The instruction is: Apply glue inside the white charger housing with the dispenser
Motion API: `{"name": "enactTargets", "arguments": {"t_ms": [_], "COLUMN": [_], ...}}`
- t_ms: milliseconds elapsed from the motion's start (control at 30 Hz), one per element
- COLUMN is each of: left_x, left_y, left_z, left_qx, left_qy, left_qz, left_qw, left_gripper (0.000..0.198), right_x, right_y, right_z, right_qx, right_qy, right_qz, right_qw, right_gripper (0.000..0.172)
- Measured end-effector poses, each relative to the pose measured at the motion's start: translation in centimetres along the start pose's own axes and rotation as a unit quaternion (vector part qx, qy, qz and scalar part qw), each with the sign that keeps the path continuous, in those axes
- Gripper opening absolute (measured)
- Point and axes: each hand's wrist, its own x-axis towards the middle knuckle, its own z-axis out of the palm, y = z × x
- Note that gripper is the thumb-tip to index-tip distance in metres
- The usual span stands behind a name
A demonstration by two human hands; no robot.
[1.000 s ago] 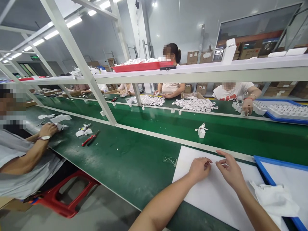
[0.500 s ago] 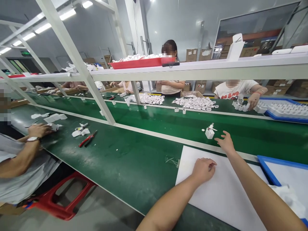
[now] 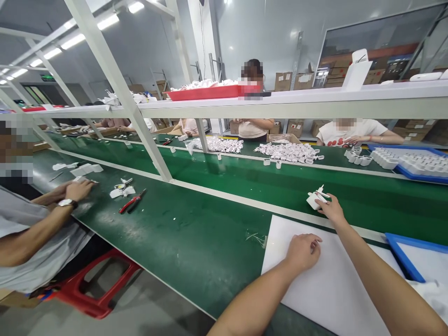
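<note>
My right hand [image 3: 332, 208] is closed on a small white box-shaped part [image 3: 315, 199] over the green belt [image 3: 238, 179]; thin white pieces stick up from the part's top. My left hand [image 3: 304, 251] rests over the white board [image 3: 280, 238] with its fingers curled. Whether anything lies inside those curled fingers is hidden. A few thin, pale strands [image 3: 256, 238] lie on the green table just left of the board.
Blue-rimmed tray [image 3: 402, 256] at right. Red-handled pliers [image 3: 132, 201] and white parts [image 3: 122, 189] lie left, near a person's hands [image 3: 80, 189]. A metal post [image 3: 119, 88] and shelf [image 3: 280, 108] cross the view. Piles of white parts [image 3: 289, 151] lie beyond the belt.
My right hand has reached the white part and taken hold of it, and the part is now tilted. My left hand has barely moved. The view has shifted slightly.
</note>
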Motion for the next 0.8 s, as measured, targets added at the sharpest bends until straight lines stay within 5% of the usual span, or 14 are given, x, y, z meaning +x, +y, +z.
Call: {"name": "enactTargets", "arguments": {"t_ms": [133,233,467,633,800], "left_x": [0.1,0.0,-0.7,-0.6,-0.1], "left_y": [0.4,0.8,1.8,1.8,1.5], "left_z": [-0.7,-1.0,-0.8,-0.9,-1.0], "left_qx": [-0.031,-0.077,-0.135,-0.134,-0.148], "left_qy": [0.101,0.175,0.047,0.026,0.011], "left_qz": [-0.016,-0.018,-0.001,-0.02,-0.035], "left_qw": [0.994,0.981,0.99,0.99,0.988], "left_gripper": [0.043,0.05,0.048,0.041,0.044], "right_x": [-4.0,-8.3,-16.0,-17.3,-18.2], "right_y": [0.9,1.3,2.2,3.0,3.6], "right_z": [-2.1,-4.5,-6.5,-7.3,-13.0], "right_qx": [0.097,0.109,0.068,0.012,0.031], "right_qy": [-0.117,-0.203,-0.317,-0.256,0.023], "right_qz": [-0.065,-0.118,-0.184,-0.204,-0.238], "right_qw": [0.986,0.966,0.928,0.945,0.971], "right_gripper": [0.077,0.076,0.064,0.064,0.057]}}
